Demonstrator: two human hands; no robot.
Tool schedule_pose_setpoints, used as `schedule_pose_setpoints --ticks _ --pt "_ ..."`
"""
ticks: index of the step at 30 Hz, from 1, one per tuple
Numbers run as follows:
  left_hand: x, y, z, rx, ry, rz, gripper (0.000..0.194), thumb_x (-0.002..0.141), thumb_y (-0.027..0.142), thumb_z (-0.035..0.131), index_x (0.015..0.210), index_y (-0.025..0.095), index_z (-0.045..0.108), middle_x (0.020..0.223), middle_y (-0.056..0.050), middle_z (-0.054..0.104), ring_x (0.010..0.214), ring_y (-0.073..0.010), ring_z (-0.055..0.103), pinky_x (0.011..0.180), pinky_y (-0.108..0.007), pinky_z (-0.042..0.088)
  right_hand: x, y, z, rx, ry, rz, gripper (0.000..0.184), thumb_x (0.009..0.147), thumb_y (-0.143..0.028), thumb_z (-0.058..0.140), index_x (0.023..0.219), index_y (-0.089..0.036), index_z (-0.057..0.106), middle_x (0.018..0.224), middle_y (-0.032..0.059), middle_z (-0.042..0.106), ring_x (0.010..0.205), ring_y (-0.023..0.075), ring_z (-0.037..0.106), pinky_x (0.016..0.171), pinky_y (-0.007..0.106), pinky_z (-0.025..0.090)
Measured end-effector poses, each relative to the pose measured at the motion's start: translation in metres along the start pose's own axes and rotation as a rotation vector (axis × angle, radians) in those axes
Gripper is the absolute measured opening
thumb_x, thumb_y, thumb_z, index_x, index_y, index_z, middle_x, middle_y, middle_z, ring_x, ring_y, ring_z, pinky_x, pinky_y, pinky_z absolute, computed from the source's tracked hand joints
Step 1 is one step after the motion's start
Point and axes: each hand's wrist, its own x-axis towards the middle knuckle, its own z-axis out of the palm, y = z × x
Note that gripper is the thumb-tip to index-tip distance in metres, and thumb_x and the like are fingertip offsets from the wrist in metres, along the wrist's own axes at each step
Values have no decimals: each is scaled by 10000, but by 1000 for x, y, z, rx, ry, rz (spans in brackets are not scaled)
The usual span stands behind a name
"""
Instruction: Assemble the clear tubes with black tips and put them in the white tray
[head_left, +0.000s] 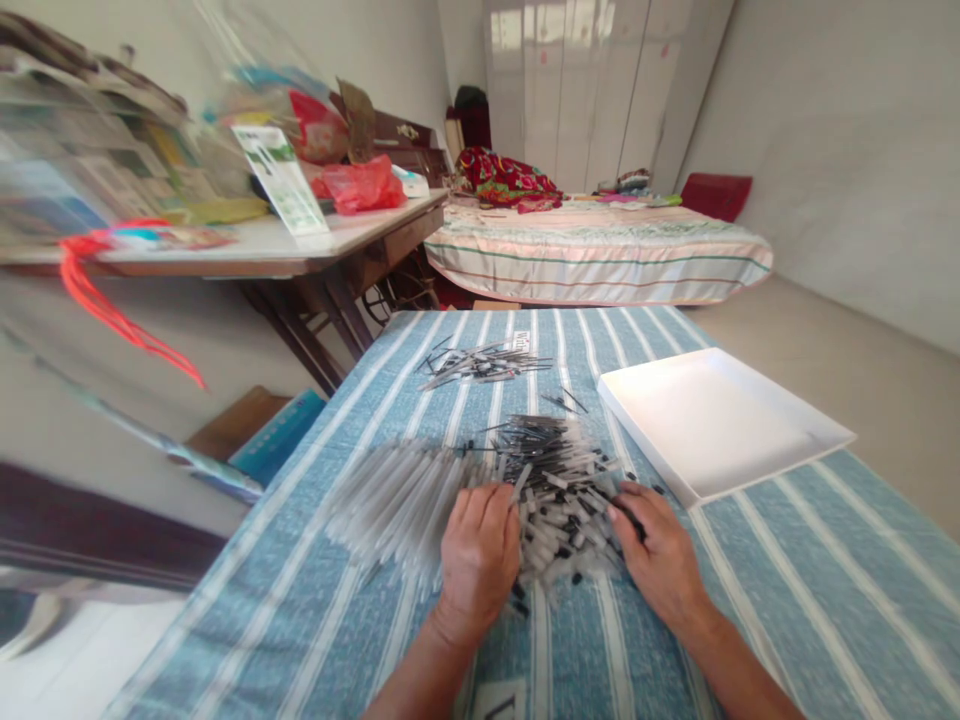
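Note:
A heap of thin clear plastic tubes with black tips (559, 480) lies on a blue and white striped cloth (825, 600). My left hand (480, 555) rests palm down on the heap's left side, its fingers curled over several tubes. My right hand (656, 555) rests on the right side of the heap, fingers bent, fingertips among the black-tipped pieces. A fan of clear tubes (390, 495) spreads to the left of my left hand. Farther back lies a smaller bunch of thin dark rods (480, 362).
A shallow white tray (720, 420) sits to the right of the heap. A cluttered wooden table (300, 250) with red bags stands at the left. Behind is a bed (600, 250) with striped bedding, and white wardrobes.

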Motion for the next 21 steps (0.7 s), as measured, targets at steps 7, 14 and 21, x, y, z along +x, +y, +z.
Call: schedule_pose_setpoints --ticks 7,14,21 --pt "26 4 -9 195 -398 -153 188 819 242 463 914 154 599 860 -92 624 827 -234 587 697 -335 480 0 0 0 20 -2 -16 186 841 -249 468 885 -165 628 1033 119 607 978 226 557 879 415 460" --pt "52 16 1 243 -681 -256 161 783 206 477 819 141 620 837 -113 659 755 -229 640 661 -319 465 1 1 -3 24 38 -18 176 829 -240 472 875 -192 635 988 99 627 940 221 580 839 414 482" --pt "51 -2 5 -83 -469 -334 173 800 287 481 775 171 607 745 -40 648 688 -168 609 625 -243 426 15 2 -2 32 17 -36 169 823 -214 465 855 -193 630 972 92 626 925 207 590 836 388 486"
